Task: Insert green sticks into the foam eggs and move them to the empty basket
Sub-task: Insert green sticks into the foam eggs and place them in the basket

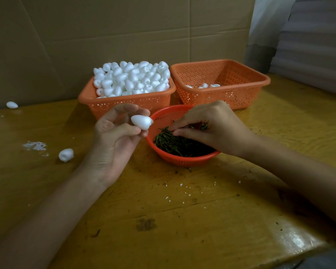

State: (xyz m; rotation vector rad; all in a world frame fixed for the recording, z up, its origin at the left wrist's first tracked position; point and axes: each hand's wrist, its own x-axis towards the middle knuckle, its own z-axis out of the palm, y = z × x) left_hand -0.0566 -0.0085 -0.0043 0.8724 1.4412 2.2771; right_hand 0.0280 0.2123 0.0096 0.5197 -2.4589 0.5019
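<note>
Foam egg (141,122) is pinched between the thumb and fingertips of the left hand (113,144), just left of a round red basket (182,160). Right hand (211,125) reaches inside it, fingers curled and pinching green sticks (178,145). Behind stand a full orange basket (124,104) and a nearly empty orange basket (231,94).

No readable text, labels, brands or numbers anywhere in frame: none on the orange perforated plastic baskets (241,90), the brown cardboard backing (124,26), or the surface (182,220).
</note>
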